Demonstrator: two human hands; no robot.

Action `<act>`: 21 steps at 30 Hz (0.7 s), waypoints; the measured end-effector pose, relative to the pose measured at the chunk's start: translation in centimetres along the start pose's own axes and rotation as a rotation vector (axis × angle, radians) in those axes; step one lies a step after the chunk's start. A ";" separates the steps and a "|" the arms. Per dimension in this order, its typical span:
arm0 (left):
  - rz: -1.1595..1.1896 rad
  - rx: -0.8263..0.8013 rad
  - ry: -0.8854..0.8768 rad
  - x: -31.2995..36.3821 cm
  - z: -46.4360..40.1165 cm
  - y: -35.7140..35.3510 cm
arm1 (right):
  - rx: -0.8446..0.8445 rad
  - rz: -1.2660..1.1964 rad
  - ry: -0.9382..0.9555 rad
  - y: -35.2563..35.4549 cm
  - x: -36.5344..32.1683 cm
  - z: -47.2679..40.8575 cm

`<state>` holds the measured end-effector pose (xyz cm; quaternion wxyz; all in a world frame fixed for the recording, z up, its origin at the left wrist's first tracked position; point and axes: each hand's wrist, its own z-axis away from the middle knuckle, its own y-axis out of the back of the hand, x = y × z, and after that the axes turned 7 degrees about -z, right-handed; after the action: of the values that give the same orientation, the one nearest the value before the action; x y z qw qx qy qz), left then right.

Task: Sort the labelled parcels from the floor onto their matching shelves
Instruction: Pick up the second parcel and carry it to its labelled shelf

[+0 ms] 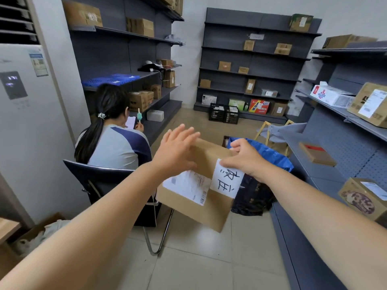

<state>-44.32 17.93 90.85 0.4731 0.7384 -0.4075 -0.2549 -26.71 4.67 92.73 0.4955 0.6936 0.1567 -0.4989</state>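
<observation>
A brown cardboard parcel [201,208] hangs in the air in front of me, tilted. It bears a printed shipping label and a white paper with handwritten characters [227,180]. My right hand [244,156] grips its top right edge, fingers over the handwritten paper. My left hand [176,150] lies against the parcel's top left corner with the fingers spread and raised. Dark grey shelves stand on the left [125,33], at the back [251,52] and on the right [343,116], each with several boxes.
A person [113,141] sits on a black chair [109,181] just left of the parcel, back to me. A blue bag [270,153] and a dark bag lie on the floor behind the parcel. Black crates [224,114] stand by the back shelf. A white air conditioner [23,114] fills the left.
</observation>
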 end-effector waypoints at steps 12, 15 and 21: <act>0.333 -0.436 0.044 -0.3 1.7 -1.9 | -0.304 0.609 0.202 0.9 -3.2 -0.1; 0.445 -0.433 0.139 -0.8 2.3 -2.3 | -0.167 0.481 0.272 1.0 -3.4 -0.3; 0.739 -0.413 0.389 -3.3 3.9 -3.6 | 0.133 0.240 0.212 0.5 -1.1 -1.0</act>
<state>-47.76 19.61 85.94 0.7370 0.4683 -0.4874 -0.0018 -26.29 5.60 93.96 0.4853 0.7872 0.0910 -0.3694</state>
